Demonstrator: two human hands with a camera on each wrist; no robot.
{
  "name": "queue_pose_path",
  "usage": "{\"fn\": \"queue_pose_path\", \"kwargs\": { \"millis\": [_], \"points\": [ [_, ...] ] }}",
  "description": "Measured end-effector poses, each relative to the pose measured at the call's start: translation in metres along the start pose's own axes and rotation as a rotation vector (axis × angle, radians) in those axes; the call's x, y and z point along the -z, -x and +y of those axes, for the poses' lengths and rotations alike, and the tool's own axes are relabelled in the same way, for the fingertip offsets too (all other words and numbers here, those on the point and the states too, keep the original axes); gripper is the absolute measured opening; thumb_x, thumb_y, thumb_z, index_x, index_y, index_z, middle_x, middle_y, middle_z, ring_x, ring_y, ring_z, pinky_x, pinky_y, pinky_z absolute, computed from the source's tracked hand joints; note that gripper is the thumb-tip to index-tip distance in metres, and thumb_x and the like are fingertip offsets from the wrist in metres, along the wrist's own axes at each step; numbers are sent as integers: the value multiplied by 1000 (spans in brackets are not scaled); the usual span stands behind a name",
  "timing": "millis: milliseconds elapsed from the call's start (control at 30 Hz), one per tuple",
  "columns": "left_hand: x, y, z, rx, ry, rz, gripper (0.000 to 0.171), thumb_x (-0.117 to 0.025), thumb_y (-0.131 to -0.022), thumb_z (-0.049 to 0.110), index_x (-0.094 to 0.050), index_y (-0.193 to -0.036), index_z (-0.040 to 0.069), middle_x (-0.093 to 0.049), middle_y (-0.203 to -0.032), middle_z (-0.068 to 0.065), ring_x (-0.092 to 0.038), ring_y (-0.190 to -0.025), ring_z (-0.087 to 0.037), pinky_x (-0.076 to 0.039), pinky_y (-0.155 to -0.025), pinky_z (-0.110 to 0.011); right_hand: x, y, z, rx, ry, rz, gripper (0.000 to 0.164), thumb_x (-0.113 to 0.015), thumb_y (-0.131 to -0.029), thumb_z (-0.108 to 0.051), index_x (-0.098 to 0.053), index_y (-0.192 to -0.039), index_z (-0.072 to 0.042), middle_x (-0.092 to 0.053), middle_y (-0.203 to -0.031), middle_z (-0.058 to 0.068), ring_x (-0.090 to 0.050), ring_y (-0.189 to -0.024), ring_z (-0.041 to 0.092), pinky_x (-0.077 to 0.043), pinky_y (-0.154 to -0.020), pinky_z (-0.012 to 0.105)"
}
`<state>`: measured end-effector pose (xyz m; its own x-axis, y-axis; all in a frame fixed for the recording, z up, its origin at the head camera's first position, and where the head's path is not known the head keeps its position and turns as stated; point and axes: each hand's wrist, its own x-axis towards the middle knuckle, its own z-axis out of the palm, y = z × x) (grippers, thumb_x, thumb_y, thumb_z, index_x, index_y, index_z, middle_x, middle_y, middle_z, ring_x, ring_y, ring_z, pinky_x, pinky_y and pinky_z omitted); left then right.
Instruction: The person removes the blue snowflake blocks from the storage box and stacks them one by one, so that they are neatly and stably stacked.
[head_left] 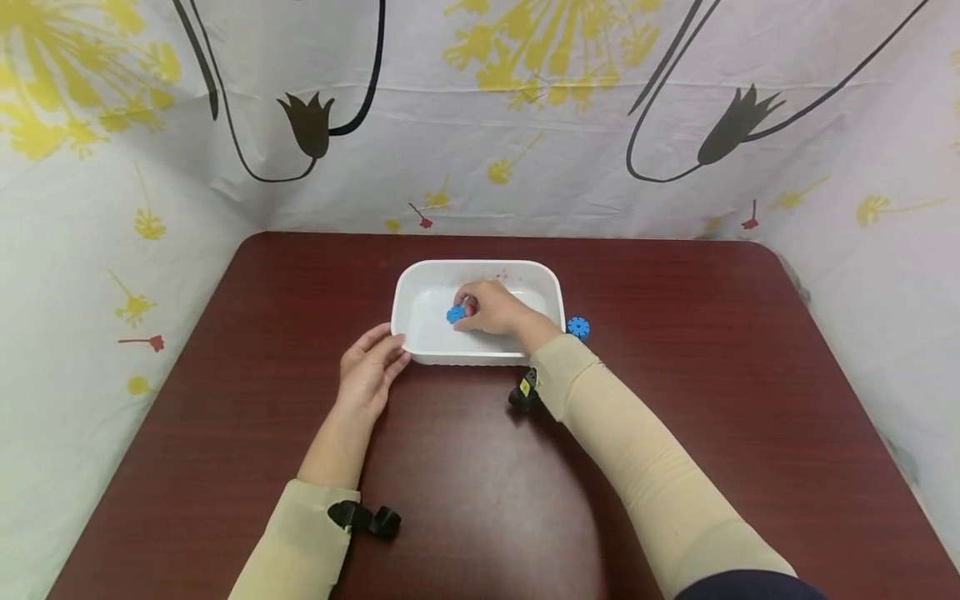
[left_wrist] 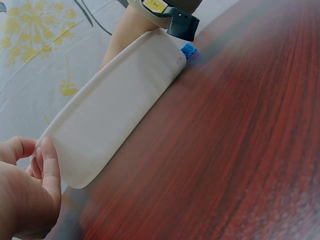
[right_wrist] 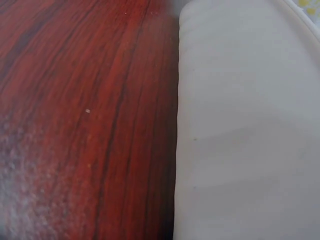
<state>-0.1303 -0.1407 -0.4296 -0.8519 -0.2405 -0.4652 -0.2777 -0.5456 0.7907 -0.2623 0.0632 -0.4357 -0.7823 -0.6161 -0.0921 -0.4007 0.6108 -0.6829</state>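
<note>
My right hand (head_left: 492,308) reaches over the near right rim into a white plastic tray (head_left: 422,310). Its thumb and fingers pinch a small blue notched disc (head_left: 455,314) above the tray floor. At the tray's near left corner, my left hand (head_left: 367,372) grips the rim, with the thumb on top and fingers against the outer wall, as the left wrist view also shows. A second blue notched disc (head_left: 578,327) is just outside the tray's right end. Only the tray's outer side (right_wrist: 240,110) fills the right wrist view; the right hand is hidden there.
The tray stands toward the back of a dark red-brown wooden table (head_left: 480,467). A white cloth (head_left: 480,200) printed with yellow and dark flowers hangs behind and beside the table. Black wrist cameras (head_left: 365,518) are strapped to both sleeves.
</note>
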Motion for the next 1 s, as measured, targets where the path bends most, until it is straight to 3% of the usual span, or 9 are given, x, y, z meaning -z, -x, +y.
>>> {"fn": "queue_pose_path", "kwargs": {
  "millis": [267,600,1000],
  "points": [
    [0,0,0,-1,1,-5,35,-69,-92,-3,-59,-124,4,-65,-81,-1,-64,-71,-10,-62,-72,-21,2,1,-3,1,9,13,32,-83,-83,-10,-65,-109,-3,-61,-92,6,-54,-87,18,-47,-81,27],
    [0,1,-2,9,-4,5,36,-70,-92,-1,-59,-125,6,-66,-82,-1,-65,-71,-10,-62,-75,-22,5,6,-7,-48,-80,63,35,-84,-84,-12,-65,-114,-4,-63,-104,8,-61,-95,21,-53,-85,28],
    [0,1,-3,1,23,-9,31,-68,-92,-4,-58,-119,7,-64,-82,0,-63,-69,-9,-61,-75,-21,21,25,-11,29,-166,154,35,-83,-84,-9,-66,-114,-1,-67,-103,11,-64,-98,24,-57,-84,32]
  ]
}}
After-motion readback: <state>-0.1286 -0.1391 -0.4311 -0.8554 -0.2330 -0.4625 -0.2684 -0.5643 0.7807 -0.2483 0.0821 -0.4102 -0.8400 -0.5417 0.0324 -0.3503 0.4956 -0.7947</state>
